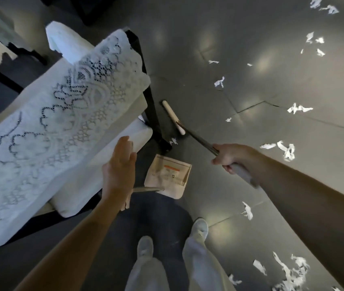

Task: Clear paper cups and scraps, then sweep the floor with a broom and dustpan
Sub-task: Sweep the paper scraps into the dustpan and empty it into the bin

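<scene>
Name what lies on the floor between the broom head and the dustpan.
In the head view, one small white paper scrap lies between the broom head and the dustpan.

Glossy grey floor tiles (250, 28), white lace cloth (66, 106), metal broom handle (198, 138), torn paper scraps (299, 108)

Orange-striped label on the dustpan (168, 175), its print too blurred to read

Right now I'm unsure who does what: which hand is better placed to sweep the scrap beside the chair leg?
The right hand. It already grips the broom, whose head lies beside that scrap. The left hand is open by the cushion, above the dustpan.
</scene>
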A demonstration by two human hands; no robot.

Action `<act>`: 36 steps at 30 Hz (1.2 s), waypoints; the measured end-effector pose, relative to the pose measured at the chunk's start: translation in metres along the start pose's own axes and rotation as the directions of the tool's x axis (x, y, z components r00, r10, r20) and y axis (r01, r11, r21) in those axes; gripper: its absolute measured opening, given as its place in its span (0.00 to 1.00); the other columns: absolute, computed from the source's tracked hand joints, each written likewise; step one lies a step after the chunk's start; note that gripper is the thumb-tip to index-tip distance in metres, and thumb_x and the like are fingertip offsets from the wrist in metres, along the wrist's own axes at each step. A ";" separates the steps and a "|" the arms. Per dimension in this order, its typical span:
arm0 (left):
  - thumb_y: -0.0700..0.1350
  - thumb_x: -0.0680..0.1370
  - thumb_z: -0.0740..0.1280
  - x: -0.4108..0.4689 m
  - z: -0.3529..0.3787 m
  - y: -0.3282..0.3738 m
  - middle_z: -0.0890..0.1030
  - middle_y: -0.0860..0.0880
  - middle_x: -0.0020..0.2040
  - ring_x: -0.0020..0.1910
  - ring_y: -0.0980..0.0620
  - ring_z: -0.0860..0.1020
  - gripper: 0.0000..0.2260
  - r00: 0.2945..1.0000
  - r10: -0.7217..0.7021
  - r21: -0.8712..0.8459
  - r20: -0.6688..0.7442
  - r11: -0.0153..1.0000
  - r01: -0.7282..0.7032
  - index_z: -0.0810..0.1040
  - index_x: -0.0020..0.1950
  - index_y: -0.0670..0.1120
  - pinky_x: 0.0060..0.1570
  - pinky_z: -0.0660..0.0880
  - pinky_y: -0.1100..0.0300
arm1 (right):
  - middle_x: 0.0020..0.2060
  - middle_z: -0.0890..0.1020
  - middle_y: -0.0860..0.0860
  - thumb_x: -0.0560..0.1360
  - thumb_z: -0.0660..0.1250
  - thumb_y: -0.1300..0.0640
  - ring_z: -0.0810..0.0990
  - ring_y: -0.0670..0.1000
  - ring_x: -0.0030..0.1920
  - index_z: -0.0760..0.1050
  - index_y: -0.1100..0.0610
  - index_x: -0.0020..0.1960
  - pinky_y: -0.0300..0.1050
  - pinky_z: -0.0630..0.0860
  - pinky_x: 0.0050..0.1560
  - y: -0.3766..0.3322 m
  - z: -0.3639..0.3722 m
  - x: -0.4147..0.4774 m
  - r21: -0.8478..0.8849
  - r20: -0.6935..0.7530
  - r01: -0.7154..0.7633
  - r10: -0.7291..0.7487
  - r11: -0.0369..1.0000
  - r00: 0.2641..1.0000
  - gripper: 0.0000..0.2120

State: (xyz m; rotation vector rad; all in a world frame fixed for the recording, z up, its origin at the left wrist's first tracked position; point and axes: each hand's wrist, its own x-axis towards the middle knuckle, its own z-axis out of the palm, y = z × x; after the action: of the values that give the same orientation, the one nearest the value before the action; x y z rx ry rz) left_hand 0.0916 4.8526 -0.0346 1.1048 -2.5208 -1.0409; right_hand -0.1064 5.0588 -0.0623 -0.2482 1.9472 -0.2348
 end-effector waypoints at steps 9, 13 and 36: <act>0.50 0.81 0.60 0.015 -0.003 -0.004 0.79 0.48 0.57 0.41 0.57 0.79 0.13 0.998 -0.052 0.005 0.021 0.999 0.052 0.68 0.65 0.60 0.39 0.72 0.68 | 0.18 0.73 0.51 0.80 0.58 0.61 0.68 0.46 0.17 0.50 0.48 0.77 0.33 0.67 0.23 0.052 0.032 -0.033 0.078 0.269 -0.144 0.119 0.986 0.956 0.30; 0.47 0.81 0.60 0.016 -0.003 -0.001 0.75 0.53 0.66 0.62 0.53 0.75 0.18 0.996 -0.032 -0.049 0.087 0.998 0.037 0.67 0.71 0.53 0.59 0.73 0.56 | 0.19 0.66 0.49 0.81 0.60 0.58 0.62 0.44 0.19 0.50 0.39 0.77 0.35 0.63 0.22 0.086 0.037 -0.076 0.255 0.325 -0.265 0.176 0.930 0.929 0.30; 0.48 0.81 0.61 -0.011 -0.062 -0.069 0.79 0.47 0.61 0.51 0.41 0.79 0.17 0.945 0.209 -0.001 0.250 0.977 -0.215 0.68 0.70 0.56 0.55 0.76 0.46 | 0.19 0.69 0.52 0.79 0.63 0.61 0.67 0.47 0.18 0.60 0.48 0.74 0.36 0.66 0.22 0.034 0.163 -0.109 0.593 -0.001 -0.224 0.279 0.774 0.960 0.27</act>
State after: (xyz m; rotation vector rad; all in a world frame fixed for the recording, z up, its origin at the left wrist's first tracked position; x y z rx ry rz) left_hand 0.1651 4.7950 -0.0352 0.7238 -2.7785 -1.1516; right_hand 0.0830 5.1141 -0.0368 0.4436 1.8687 -0.6661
